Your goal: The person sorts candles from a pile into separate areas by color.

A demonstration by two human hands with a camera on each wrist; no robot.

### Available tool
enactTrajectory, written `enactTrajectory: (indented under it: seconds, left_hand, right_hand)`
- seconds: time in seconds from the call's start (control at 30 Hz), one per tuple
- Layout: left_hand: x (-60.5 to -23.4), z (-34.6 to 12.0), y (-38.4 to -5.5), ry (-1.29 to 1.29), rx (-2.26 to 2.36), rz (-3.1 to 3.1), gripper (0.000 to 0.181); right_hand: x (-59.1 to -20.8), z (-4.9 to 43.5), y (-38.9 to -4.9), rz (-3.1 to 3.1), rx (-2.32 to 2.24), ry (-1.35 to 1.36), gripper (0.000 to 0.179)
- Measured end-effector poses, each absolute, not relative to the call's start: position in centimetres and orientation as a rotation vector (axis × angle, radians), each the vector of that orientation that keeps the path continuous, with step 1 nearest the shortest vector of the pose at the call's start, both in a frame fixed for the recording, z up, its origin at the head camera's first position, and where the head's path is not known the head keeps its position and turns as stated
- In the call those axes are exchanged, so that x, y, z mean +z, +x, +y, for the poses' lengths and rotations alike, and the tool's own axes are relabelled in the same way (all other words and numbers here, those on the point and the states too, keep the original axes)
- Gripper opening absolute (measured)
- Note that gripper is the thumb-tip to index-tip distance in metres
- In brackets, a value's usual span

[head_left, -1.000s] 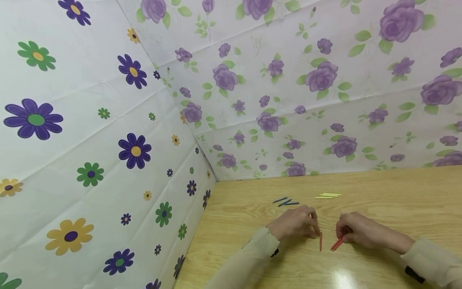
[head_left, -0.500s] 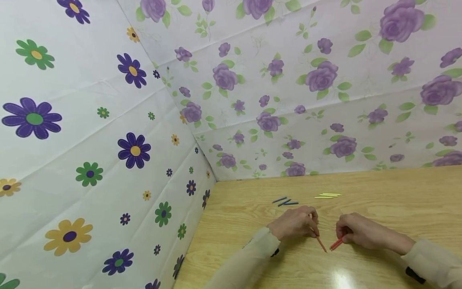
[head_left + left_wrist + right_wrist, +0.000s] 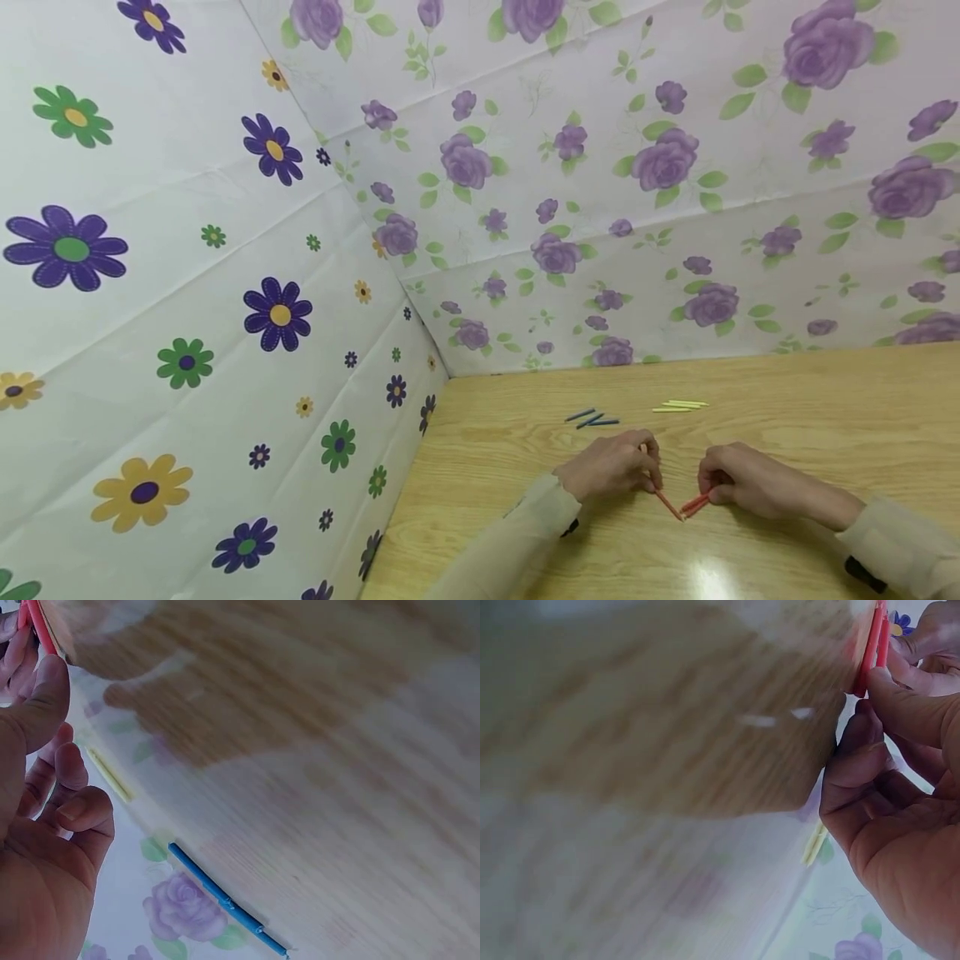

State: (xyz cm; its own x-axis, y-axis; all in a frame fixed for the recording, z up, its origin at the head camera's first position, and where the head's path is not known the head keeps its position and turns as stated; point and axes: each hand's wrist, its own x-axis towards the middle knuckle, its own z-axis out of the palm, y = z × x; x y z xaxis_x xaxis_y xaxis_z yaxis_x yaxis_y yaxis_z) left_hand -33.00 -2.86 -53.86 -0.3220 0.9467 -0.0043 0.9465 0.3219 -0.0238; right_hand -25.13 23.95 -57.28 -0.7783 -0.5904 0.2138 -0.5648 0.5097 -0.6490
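Low over the table, my left hand [image 3: 613,463] pinches one thin red candle [image 3: 669,504] between thumb and fingers. To its right, my right hand [image 3: 761,481] holds a small bunch of red candles [image 3: 696,503], slanting down to the left. The free ends of the single candle and the bunch meet in a V on or just above the wood. In the right wrist view the red candles [image 3: 870,652] stick out past the right thumb. The left wrist view shows the red ones only at its top left corner.
Behind my left hand lie several blue candles [image 3: 592,418], loosely crossed. Yellow candles [image 3: 681,407] lie farther right at the back. The wooden table [image 3: 825,417] ends at flower-printed cloth walls [image 3: 570,300] behind and on the left.
The single red candle in my left hand has swung from pointing straight toward me to slanting right, and its end now meets the bunch. My right hand has hardly moved.
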Motion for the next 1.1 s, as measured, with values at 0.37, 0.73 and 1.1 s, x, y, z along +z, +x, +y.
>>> enactTrajectory:
  seconds: [0.37, 0.73, 1.1]
  left_hand:
    - [-53.6, -2.2, -33.3, -1.794, 0.002, -2.477, 0.012]
    - [-53.7, -1.0, -33.8, -1.758, -0.047, -2.432, 0.012]
    - [-54.0, 1.0, -33.8, -1.643, -0.069, -2.453, 0.015]
  right_hand:
    - [-57.8, 25.7, -24.4, 2.729, -1.245, -0.981, 0.012]
    - [-57.4, 27.9, -23.9, 2.751, -1.325, -0.970, 0.007]
    - [-56.1, 30.6, -23.9, 2.860, -1.287, -0.717, 0.005]
